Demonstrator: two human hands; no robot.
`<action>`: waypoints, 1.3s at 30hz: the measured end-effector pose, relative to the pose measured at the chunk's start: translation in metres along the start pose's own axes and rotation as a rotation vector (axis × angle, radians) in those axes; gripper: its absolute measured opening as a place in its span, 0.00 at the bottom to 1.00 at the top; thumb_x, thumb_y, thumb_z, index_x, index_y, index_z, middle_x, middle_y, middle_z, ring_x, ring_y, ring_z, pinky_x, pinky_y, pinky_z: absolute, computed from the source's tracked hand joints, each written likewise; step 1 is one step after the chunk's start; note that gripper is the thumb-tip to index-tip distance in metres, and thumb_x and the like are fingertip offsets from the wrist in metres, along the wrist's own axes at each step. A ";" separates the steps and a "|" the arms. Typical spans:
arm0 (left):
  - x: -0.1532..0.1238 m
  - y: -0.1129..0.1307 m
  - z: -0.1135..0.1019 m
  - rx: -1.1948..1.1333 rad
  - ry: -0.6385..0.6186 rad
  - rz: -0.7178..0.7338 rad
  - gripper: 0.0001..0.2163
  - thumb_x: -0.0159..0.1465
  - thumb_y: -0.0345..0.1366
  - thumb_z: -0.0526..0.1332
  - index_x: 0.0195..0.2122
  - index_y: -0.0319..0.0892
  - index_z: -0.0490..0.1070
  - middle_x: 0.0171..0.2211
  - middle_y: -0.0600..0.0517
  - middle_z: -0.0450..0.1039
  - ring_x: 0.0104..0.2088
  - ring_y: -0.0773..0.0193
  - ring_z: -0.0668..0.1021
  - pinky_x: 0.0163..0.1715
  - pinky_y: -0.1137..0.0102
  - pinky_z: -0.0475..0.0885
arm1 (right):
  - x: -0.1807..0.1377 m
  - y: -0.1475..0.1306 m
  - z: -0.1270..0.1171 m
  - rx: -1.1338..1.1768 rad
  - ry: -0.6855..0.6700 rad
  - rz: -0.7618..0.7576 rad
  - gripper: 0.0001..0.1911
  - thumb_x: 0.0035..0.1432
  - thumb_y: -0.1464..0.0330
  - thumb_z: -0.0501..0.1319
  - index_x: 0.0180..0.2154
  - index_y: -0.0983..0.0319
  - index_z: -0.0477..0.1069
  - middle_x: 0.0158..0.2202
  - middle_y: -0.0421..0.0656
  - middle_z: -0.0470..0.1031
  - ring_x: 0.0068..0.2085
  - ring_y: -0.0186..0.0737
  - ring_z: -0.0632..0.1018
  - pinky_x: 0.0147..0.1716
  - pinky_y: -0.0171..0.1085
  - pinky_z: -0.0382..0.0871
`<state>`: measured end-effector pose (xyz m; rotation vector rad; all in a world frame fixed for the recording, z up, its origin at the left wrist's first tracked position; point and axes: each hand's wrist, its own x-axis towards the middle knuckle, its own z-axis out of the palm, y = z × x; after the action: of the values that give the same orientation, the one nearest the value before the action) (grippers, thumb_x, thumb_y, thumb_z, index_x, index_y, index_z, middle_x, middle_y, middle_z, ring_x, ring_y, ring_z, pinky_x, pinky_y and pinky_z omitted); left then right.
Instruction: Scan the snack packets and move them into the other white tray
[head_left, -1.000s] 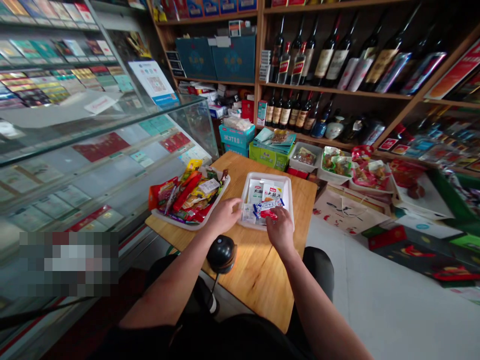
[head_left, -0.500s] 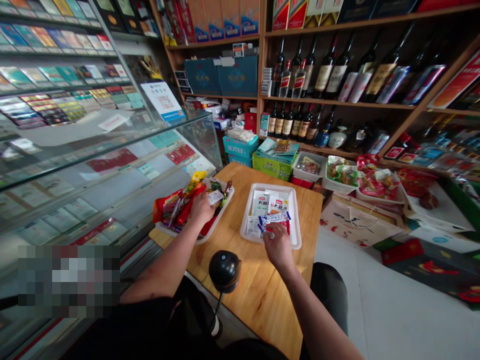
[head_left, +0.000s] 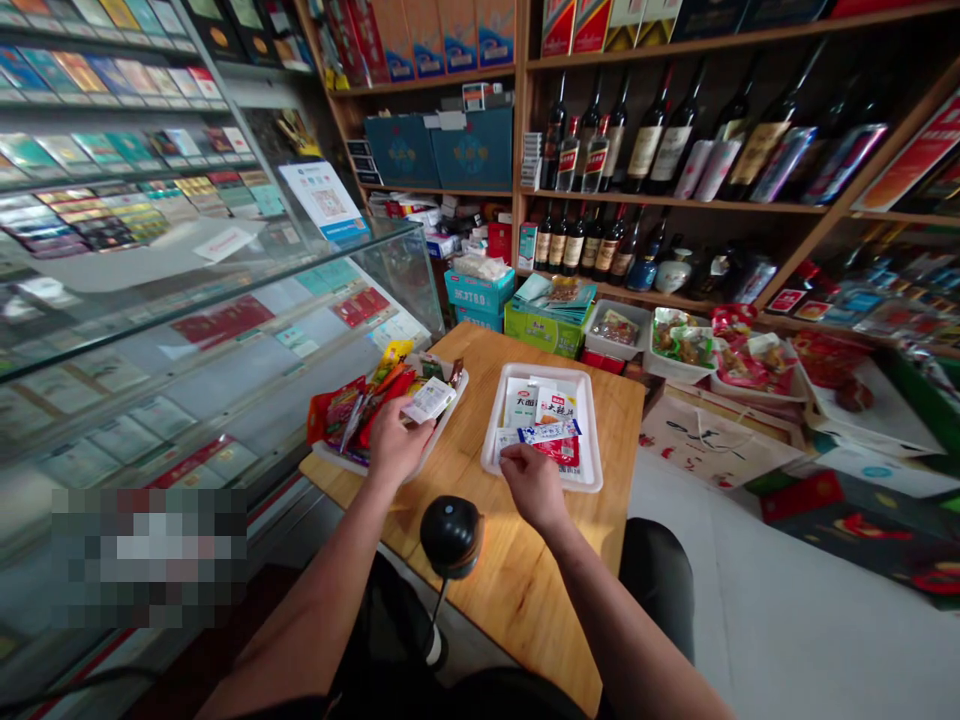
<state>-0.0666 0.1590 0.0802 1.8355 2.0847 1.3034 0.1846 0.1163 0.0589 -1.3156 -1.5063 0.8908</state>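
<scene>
A small wooden table (head_left: pixel 525 570) carries two white trays. The left tray (head_left: pixel 442 420) is heaped with several colourful snack packets (head_left: pixel 352 405). My left hand (head_left: pixel 394 440) hovers over its near side and holds a small white snack packet (head_left: pixel 429 400) lifted off the heap. The right tray (head_left: pixel 589 440) holds a few flat packets: white ones at the back, a blue-and-white one (head_left: pixel 551 433) and a red one (head_left: pixel 562 455). My right hand (head_left: pixel 531 482) rests on that tray's near left corner, its fingers on a small pale packet (head_left: pixel 506 440).
A black round knob on a stalk (head_left: pixel 450 535) stands at the table's near edge. A glass display counter (head_left: pixel 187 330) runs along the left. Wooden shelves of wine bottles (head_left: pixel 637 130) fill the back. Boxes and trays of snacks (head_left: pixel 675 345) crowd the floor behind the table.
My left hand went from the right tray to the heaped left tray and has lifted a white packet from it. My right hand has shifted slightly left along the right tray's near edge.
</scene>
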 end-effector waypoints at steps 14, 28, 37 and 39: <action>-0.097 0.072 -0.035 -0.212 -0.090 0.219 0.25 0.59 0.34 0.69 0.57 0.49 0.64 0.58 0.44 0.69 0.59 0.49 0.72 0.55 0.53 0.72 | -0.022 -0.048 0.032 0.669 -0.152 0.291 0.17 0.53 0.59 0.68 0.39 0.63 0.73 0.33 0.43 0.80 0.31 0.35 0.79 0.31 0.33 0.73; -0.094 0.047 -0.038 -0.591 -0.273 -0.053 0.17 0.64 0.44 0.63 0.52 0.44 0.71 0.45 0.47 0.79 0.44 0.57 0.81 0.45 0.63 0.78 | -0.027 -0.046 0.021 0.648 -0.143 0.231 0.15 0.53 0.62 0.67 0.42 0.61 0.73 0.39 0.44 0.81 0.39 0.39 0.81 0.33 0.34 0.72; -0.088 0.038 -0.037 -0.466 -0.246 -0.025 0.15 0.64 0.41 0.62 0.51 0.44 0.73 0.45 0.46 0.79 0.43 0.57 0.81 0.45 0.63 0.78 | -0.024 -0.046 0.016 0.626 -0.107 0.160 0.12 0.52 0.64 0.68 0.39 0.61 0.75 0.31 0.42 0.79 0.33 0.38 0.78 0.32 0.35 0.70; -0.088 0.038 -0.035 -0.499 -0.245 -0.047 0.16 0.63 0.41 0.63 0.51 0.44 0.72 0.46 0.46 0.79 0.44 0.57 0.81 0.45 0.62 0.77 | -0.024 -0.045 0.016 0.597 -0.100 0.135 0.12 0.52 0.64 0.68 0.39 0.61 0.75 0.32 0.42 0.79 0.34 0.38 0.78 0.34 0.36 0.71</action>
<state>-0.0313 0.0636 0.0861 1.6166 1.4994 1.3500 0.1548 0.0854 0.0917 -0.9437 -1.1008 1.3807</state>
